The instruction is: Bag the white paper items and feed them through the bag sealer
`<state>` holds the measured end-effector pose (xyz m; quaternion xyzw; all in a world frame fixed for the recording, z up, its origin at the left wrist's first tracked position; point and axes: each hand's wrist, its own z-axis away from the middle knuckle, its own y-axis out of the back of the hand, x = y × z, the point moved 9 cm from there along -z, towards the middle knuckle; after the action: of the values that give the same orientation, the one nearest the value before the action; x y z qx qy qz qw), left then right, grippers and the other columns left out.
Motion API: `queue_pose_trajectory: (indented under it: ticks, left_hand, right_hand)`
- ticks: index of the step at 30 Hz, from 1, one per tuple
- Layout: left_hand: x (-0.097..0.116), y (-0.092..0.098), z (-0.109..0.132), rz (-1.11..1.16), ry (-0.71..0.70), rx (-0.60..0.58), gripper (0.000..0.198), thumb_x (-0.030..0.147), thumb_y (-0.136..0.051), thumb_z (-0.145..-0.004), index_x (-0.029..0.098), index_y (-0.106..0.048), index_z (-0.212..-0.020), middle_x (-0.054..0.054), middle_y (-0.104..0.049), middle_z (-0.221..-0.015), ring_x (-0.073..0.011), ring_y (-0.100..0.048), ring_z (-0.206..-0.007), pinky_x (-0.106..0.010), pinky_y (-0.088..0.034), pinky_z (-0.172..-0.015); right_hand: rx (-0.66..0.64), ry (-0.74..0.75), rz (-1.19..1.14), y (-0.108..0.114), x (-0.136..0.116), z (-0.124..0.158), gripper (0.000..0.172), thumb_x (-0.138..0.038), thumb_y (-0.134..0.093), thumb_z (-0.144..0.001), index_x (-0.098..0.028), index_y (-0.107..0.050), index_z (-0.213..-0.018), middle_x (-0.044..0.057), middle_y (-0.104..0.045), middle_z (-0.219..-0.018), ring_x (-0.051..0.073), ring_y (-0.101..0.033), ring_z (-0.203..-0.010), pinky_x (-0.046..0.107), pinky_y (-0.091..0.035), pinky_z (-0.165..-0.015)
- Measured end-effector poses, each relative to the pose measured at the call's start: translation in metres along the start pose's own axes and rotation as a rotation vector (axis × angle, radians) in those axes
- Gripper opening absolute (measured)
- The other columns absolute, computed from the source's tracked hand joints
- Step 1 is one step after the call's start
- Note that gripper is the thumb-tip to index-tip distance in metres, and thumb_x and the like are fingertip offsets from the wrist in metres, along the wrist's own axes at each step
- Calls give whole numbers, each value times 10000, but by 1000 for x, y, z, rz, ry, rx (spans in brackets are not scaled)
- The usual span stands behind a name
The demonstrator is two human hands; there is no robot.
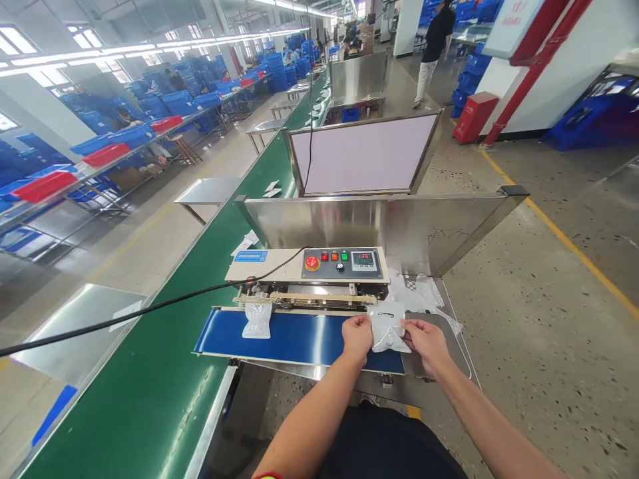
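Between my two hands is a white plastic pouch (388, 327), its top edge at the right end of a band sealing machine (279, 266). My left hand (358, 337) pinches the pouch's left edge. On its right edge, the fingers of my right hand (424, 340) are closed. A second white pouch (257, 320) hangs from the machine's left end, over the blue conveyor belt (299, 332). The control panel (343, 263) shows a red digital readout and a red stop knob.
White pouches (426, 293) lie in a pile right of the sealer. A long green conveyor (164, 372) runs along the left, with a black cable (150, 318) crossing above it. Steel panels (329, 226) stand behind the machine. Farther off, a person (437, 46) is on the walkway.
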<state>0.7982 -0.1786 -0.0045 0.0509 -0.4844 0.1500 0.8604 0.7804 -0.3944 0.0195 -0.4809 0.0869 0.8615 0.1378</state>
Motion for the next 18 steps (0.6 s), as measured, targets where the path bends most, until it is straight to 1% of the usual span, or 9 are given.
queue_pose_trajectory:
  ticks: [2,5,7,9,11,13,14,16,18]
  left_hand:
    - [2,11,0,30,-17,51,290,407,-879,-777,122,-829,-803,-94,-786,-805,-191,-656,-701,-287,-527,-679]
    - [5,30,-1,110,-51,106,352,470,-879,-786,127,-812,-832,-114,-803,-852,-201,-682,-717,-297,-540,-689]
    - [6,44,1,165,-66,123,400,511,-878,-790,131,-803,-889,-121,-807,-871,-207,-696,-723,-308,-552,-699]
    - [8,64,9,191,-94,166,449,522,-892,-790,131,-803,-992,-132,-816,-917,-223,-728,-772,-330,-579,-750]
    - [12,92,25,193,-161,253,498,506,-910,-796,138,-801,-1114,-158,-825,-1052,-253,-769,-928,-355,-602,-871]
    - [13,124,50,173,-242,351,524,502,-903,-828,155,-795,-1204,-173,-810,-1201,-271,-765,-1101,-365,-590,-989]
    - [11,140,65,157,-270,398,523,515,-889,-851,160,-793,-1224,-172,-804,-1230,-272,-757,-1136,-367,-583,-1015]
    - [-2,172,93,129,-287,478,514,560,-845,-895,161,-796,-1215,-159,-810,-1168,-263,-759,-1076,-369,-591,-985]
    - [-25,204,117,133,-265,555,506,595,-821,-906,158,-802,-1162,-135,-810,-1044,-243,-750,-957,-358,-600,-910]
  right_hand:
    - [-19,-45,11,-12,1,-2,368,-484,-924,-643,-196,-726,-755,113,-761,-709,306,-785,-729,383,-697,-659]
    - [-59,-70,53,-32,0,-2,352,-460,-929,-678,-173,-758,-789,107,-767,-735,288,-789,-761,345,-695,-678]
    - [-85,-75,94,-42,1,2,359,-466,-923,-706,-162,-788,-840,115,-792,-800,277,-795,-808,326,-697,-719]
    - [-110,-86,147,-45,5,10,393,-496,-915,-726,-156,-810,-892,135,-818,-888,281,-803,-861,318,-699,-738]
    - [-166,-90,219,-48,11,21,445,-558,-904,-739,-164,-822,-929,150,-833,-970,300,-812,-890,339,-707,-738]
    - [-270,-82,306,-55,18,37,498,-635,-886,-736,-181,-827,-932,153,-839,-1007,327,-816,-890,383,-716,-736]
    - [-336,-79,353,-62,23,46,522,-671,-878,-724,-190,-829,-921,150,-841,-1002,339,-816,-887,402,-717,-732]
    - [-478,-88,447,-81,35,67,572,-728,-866,-675,-199,-831,-891,147,-840,-959,357,-815,-876,417,-709,-711]
    - [-620,-115,526,-105,50,89,626,-763,-858,-611,-197,-835,-878,150,-836,-923,363,-812,-861,410,-693,-678]
